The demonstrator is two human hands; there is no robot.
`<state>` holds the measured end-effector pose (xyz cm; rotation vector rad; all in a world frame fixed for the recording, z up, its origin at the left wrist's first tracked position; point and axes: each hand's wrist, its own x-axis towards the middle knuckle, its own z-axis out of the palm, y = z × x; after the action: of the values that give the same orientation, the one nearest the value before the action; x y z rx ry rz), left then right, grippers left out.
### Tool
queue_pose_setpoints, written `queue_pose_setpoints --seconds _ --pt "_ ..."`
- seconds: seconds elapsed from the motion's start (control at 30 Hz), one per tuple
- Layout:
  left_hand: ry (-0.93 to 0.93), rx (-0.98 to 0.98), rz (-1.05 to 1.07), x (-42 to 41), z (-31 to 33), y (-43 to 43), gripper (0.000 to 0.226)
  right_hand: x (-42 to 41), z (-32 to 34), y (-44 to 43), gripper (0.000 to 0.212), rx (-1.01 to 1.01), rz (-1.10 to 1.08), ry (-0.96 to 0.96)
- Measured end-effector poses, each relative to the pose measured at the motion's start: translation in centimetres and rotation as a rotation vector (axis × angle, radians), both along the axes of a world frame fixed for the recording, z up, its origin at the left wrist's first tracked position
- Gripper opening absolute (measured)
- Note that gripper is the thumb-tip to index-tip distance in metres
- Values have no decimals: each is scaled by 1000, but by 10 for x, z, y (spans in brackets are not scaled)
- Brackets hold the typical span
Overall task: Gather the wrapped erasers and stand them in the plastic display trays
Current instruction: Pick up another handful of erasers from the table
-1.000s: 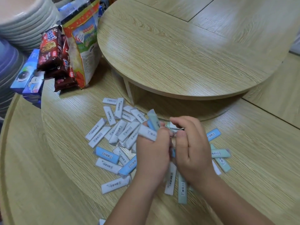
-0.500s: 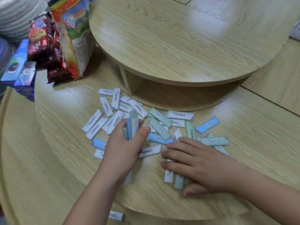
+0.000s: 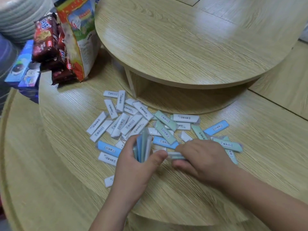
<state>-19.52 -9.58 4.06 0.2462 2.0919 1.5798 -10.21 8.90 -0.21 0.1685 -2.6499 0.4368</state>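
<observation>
The left hand (image 3: 133, 165) grips a stack (image 3: 143, 147) edge-up so more can join; the right hand (image 3: 203, 159) pinches erasers (image 3: 176, 155) off the worktop (image 3: 66, 164).

Wrapped erasers (image 3: 131, 124) in white, blue and mint green lie flat and jumbled across your wooden tabletop (image 3: 66, 164), printed labels up. Your left hand (image 3: 133, 170) grips an upright bundle (image 3: 143, 147) of several, edges showing. Just beside it, your right hand (image 3: 205, 157) pinches a thin flat stack (image 3: 176, 155). 1 white eraser (image 3: 109, 180) lies apart by your left wrist.
</observation>
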Motion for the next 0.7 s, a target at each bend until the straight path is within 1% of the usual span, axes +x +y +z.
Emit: queue_pose_setpoints --seconds 0.07,0.13,0.17,0.23,0.27,0.3,0.37,0.43,0.53,0.6,0.7 --pt "15 27 16 7 2 9 66 -6 13 -13 45 -188 -182 45" --pt "23 70 38 13 -1 23 66 -18 26 -28 40 -380 -322 20" --pt "24 94 48 15 -1 31 65 -22 32 -36 34 -523 -363 -9" --pt "22 150 69 19 -1 44 64 -29 40 -49 27 -853 -375 -33" --pt "24 160 75 21 1 49 61 -31 41 -54 25 -962 -369 -32" --pt "20 168 78 22 3 54 58 -32 42 -57 23 -1024 -372 -23" --pt "-12 243 92 24 6 61 51 -31 42 -62 23 -1112 -419 19" --pt "-33 326 109 26 9 67 51 -32 41 -65 31 -1208 -480 66" --pt "-102 431 113 28 7 73 51 -33 39 -64 38 -1285 -459 87" --pt "-100 418 103 28 2 75 48 -33 37 -63 38 -1269 -447 63" --pt "-75 313 116 23 -3 79 61 -34 35 -62 39 -1192 -474 48"
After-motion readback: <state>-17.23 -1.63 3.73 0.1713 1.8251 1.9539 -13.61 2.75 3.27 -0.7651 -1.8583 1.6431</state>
